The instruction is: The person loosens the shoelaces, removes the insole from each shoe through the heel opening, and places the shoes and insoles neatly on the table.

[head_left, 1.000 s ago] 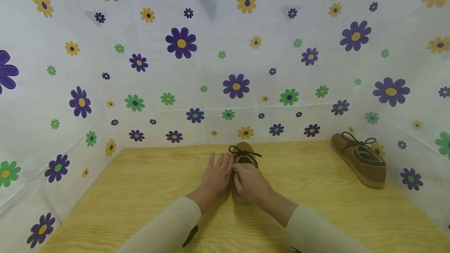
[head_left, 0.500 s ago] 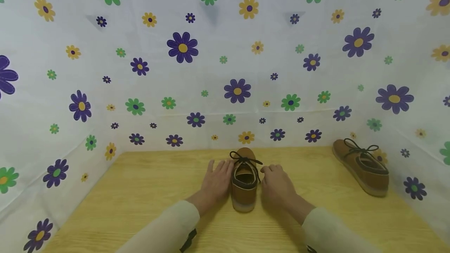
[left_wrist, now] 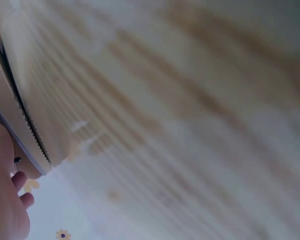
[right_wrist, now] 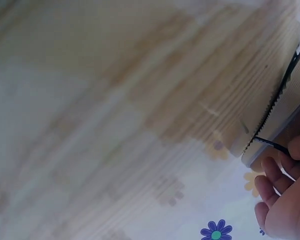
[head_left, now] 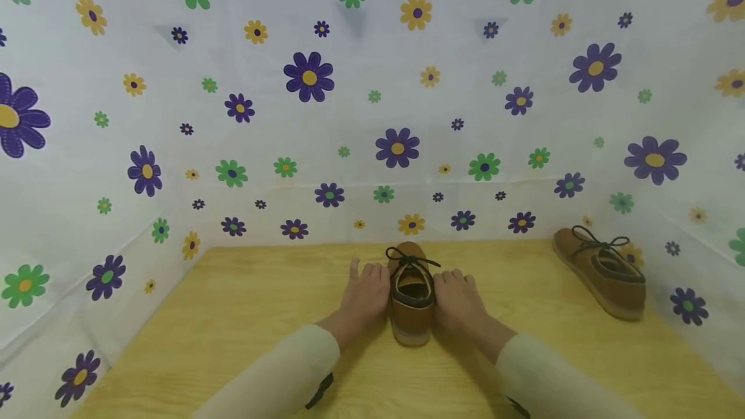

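- Because the left hand (head_left: 367,297) and the right hand (head_left: 460,302) stand at opposite sides of one brown shoe (head_left: 412,317), I judge that they hold it steady, so it cannot easily turn on the wooden table (head_left: 262,315).
- This shoe lies between them, upright, its toe toward the flowered cloth (head_left: 495,128) and its heel toward the person; such a direction seems to give both hands equal reach.
- The left hand touches the left side of the shoe; its fingers look relaxed, and the outermost one stretches apart from the others.
- The right hand touches the right side with bent fingers; in the right wrist view a dark lace end (right_wrist: 272,144) meets them, but whether they pinch it or only press the shoe, I cannot tell.
- The tied bow (head_left: 409,260) sits on the front part, nearer to the toe than to the heel.
- A second shoe (head_left: 602,286) stands well apart at the right, perhaps so that the right hand has room.
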